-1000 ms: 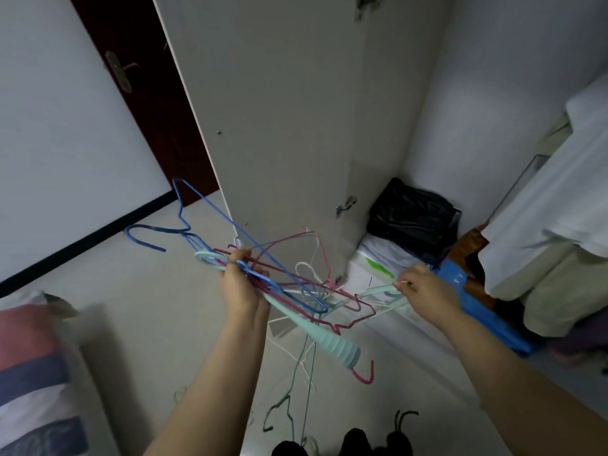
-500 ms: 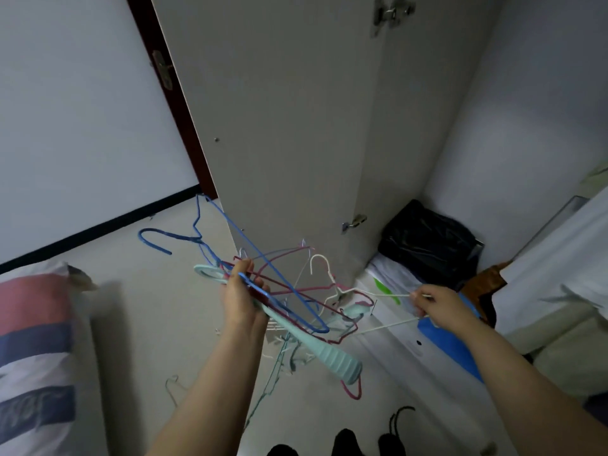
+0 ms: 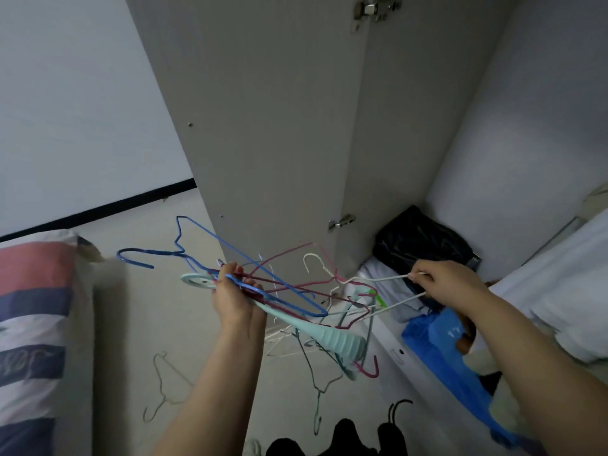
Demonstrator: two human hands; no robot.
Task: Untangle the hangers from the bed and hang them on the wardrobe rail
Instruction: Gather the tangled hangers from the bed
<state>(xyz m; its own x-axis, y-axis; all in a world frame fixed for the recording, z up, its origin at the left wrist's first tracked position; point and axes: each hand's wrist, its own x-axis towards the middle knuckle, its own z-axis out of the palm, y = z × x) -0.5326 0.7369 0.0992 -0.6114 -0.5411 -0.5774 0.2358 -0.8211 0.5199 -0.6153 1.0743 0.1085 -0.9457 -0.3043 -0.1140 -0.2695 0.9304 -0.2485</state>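
Observation:
My left hand [image 3: 234, 296] grips a tangled bunch of hangers in mid-air: a blue wire hanger [image 3: 210, 240], a pink wire one [image 3: 296, 284] and a thick pale teal plastic one [image 3: 329, 335]. My right hand [image 3: 442, 284] pinches the two wires of a white wire hanger [image 3: 368, 280], whose hook still sits in the tangle. Behind the bunch stands the open grey wardrobe door [image 3: 269, 126]. The wardrobe rail is out of view.
Loose wire hangers [image 3: 164, 386] lie on the pale floor below. A striped pillow [image 3: 33, 324] is at the left. Inside the wardrobe bottom sit a black bag [image 3: 424, 245], folded clothes and a blue bag [image 3: 441, 347]. White cloth [image 3: 566, 284] hangs at the right.
My right hand has drawn the white hanger out to the right and up, away from the bunch. The view has tilted upward and my left hand holds the bunch a little higher.

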